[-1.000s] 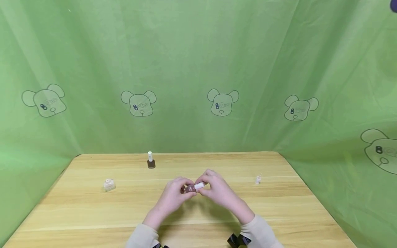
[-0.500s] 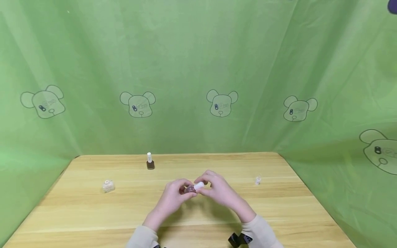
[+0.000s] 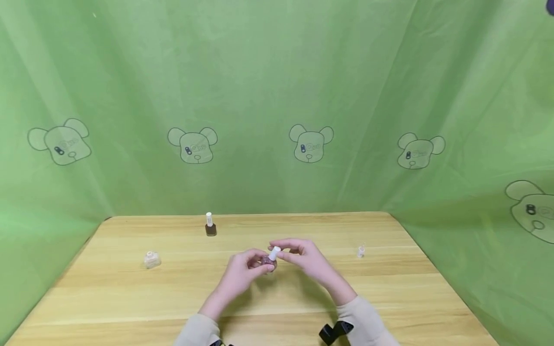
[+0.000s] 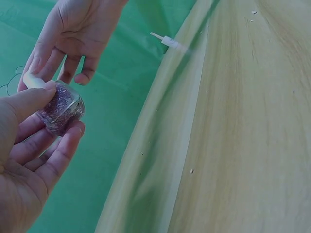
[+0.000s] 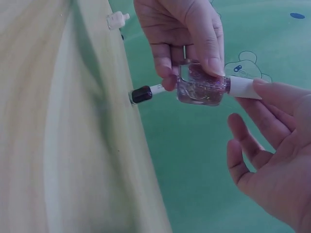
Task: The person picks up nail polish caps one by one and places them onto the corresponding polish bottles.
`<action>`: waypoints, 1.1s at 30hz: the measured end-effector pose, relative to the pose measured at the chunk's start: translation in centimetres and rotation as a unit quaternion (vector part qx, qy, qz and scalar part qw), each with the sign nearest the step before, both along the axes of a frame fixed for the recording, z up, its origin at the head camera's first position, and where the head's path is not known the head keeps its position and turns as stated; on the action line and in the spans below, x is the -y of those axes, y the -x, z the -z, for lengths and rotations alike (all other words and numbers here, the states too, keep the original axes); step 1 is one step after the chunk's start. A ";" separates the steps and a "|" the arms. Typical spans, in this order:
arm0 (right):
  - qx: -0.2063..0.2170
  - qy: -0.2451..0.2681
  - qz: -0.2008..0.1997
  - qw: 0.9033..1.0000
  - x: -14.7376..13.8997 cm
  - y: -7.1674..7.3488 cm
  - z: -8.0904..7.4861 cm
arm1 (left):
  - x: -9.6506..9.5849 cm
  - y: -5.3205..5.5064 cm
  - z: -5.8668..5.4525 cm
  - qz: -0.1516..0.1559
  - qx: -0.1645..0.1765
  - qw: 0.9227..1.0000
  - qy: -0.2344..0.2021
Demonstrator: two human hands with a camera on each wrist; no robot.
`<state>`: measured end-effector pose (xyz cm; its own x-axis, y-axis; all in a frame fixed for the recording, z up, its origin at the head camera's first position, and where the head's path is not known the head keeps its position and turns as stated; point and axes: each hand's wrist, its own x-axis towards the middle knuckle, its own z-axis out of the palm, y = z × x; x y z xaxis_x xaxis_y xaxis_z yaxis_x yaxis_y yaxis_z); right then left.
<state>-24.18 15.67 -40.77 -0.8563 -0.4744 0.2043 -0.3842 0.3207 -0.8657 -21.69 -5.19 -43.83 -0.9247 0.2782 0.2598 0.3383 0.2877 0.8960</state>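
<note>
A nail polish bottle (image 5: 201, 87) with purple glitter is held up over the table between both hands. My left hand (image 3: 243, 270) grips its glass body, thumb on one side and fingers on the other. The white cap (image 3: 274, 253) sits on the bottle's neck and leans up to the right in the head view. My right hand (image 3: 305, 257) pinches that cap between thumb and forefinger. In the right wrist view the other fingers (image 5: 243, 141) of this hand are loosely curled away from the bottle.
A dark nail polish bottle (image 3: 210, 229) with a white cap stands at the table's back. An uncapped clear bottle (image 3: 152, 260) is at left. At right stands a white cap (image 3: 361, 251) with its brush pointing up. Green curtain (image 3: 251, 72) surrounds the wooden table (image 3: 130, 298).
The bottle has turned from nearly lying flat to more upright, its cap now tilting upward. The right hand's fingers have straightened and shifted around the cap; the left hand keeps its grip.
</note>
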 end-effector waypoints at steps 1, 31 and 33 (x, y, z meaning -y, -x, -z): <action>0.008 0.008 0.001 1.000 0.0 0.0 0.1 | 0.0 0.0 0.0 0.000 0.001 1.000 -0.001; 0.027 0.069 -0.008 0.997 -0.2 0.2 0.8 | -0.4 -0.1 0.1 -0.011 0.002 1.000 -0.010; 0.036 0.071 -0.015 0.997 -0.2 0.2 0.8 | -0.4 -0.1 0.0 -0.011 0.002 1.000 -0.008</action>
